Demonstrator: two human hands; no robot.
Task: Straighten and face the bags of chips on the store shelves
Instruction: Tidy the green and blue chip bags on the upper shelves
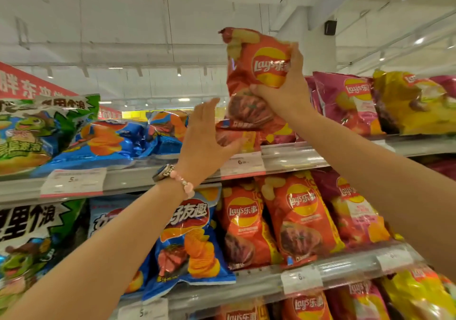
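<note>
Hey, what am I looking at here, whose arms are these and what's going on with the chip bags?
There is no machine here. The single picture comes from a camera worn on a person's head, looking up at store shelves, so the two arms are that person's own. The right hand grips a red Lay's bag, lifted above the top shelf. The left hand, with a watch and a pink bead bracelet at the wrist, is open, its fingers by another red bag lying on that shelf. Blue bags lie to the left, pink ones to the right.
</note>
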